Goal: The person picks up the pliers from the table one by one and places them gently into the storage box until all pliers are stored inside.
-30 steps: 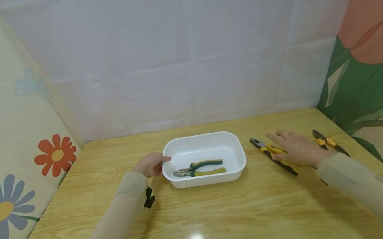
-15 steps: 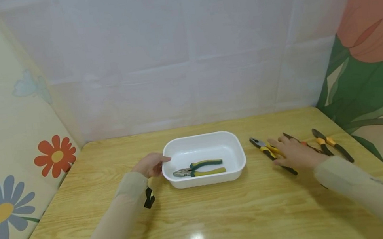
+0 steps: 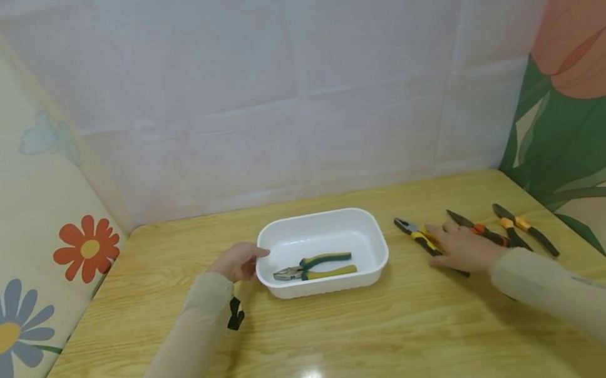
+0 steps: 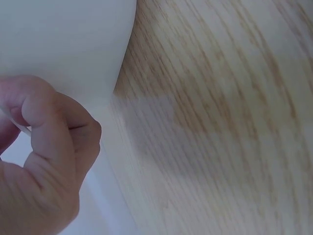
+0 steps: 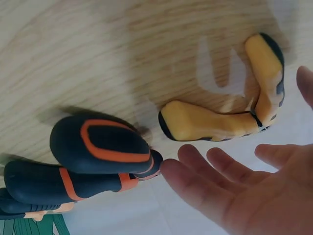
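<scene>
My left hand (image 3: 237,262) pinches the left rim of a white plastic basin (image 3: 326,286). In the left wrist view, the curled fingers (image 4: 54,122) grip that rim. Inside the basin lies a pair of pliers (image 3: 327,272) with green and yellow handles. My right hand (image 3: 466,249) is over a pair of yellow-and-black pliers (image 3: 418,236), partly hiding them. Close up in the right wrist view, its fingers are spread and relaxed, just beside the yellow splayed handles (image 5: 210,120). Whether a fingertip touches them I cannot tell.
Black-and-red pliers (image 3: 478,229) lie just beyond my right hand; their thick handles (image 5: 107,142) show in the right wrist view. Farther right are pliers with orange-and-black handles (image 3: 524,226). The wooden table (image 3: 321,338) meets a pale cloth backdrop (image 3: 300,120) behind.
My right hand has lowered and shifted slightly left over the yellow-and-black pliers, uncovering more of the black-and-red pair. The left hand and the basin stay in place.
</scene>
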The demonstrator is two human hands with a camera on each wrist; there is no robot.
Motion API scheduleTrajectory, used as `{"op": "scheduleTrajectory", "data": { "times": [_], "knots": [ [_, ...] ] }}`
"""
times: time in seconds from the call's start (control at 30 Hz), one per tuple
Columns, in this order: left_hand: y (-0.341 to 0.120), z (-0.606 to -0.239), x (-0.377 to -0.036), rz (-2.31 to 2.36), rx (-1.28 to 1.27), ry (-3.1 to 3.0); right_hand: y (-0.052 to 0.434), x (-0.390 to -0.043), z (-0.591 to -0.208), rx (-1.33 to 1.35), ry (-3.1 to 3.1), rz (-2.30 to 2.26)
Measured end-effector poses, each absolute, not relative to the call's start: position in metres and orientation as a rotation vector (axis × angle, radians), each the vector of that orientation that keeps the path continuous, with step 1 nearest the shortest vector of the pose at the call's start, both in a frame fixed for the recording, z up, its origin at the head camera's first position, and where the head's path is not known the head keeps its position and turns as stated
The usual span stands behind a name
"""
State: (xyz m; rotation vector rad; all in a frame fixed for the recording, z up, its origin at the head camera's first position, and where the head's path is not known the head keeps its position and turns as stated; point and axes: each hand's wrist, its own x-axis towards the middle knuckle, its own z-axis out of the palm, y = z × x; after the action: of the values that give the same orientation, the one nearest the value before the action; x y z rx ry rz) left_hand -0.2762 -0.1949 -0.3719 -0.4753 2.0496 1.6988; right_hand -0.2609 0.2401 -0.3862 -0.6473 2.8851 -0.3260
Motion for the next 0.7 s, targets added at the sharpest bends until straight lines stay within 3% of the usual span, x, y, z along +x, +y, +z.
{"op": "scheduleTrajectory", "data": {
  "times": [0.7],
  "knots": [
    [-0.197,-0.374,-0.276,1.699,-0.453,2.063,0.24,-0.279,-0.389,-0.502,2.736,-0.305]
  ]
}}
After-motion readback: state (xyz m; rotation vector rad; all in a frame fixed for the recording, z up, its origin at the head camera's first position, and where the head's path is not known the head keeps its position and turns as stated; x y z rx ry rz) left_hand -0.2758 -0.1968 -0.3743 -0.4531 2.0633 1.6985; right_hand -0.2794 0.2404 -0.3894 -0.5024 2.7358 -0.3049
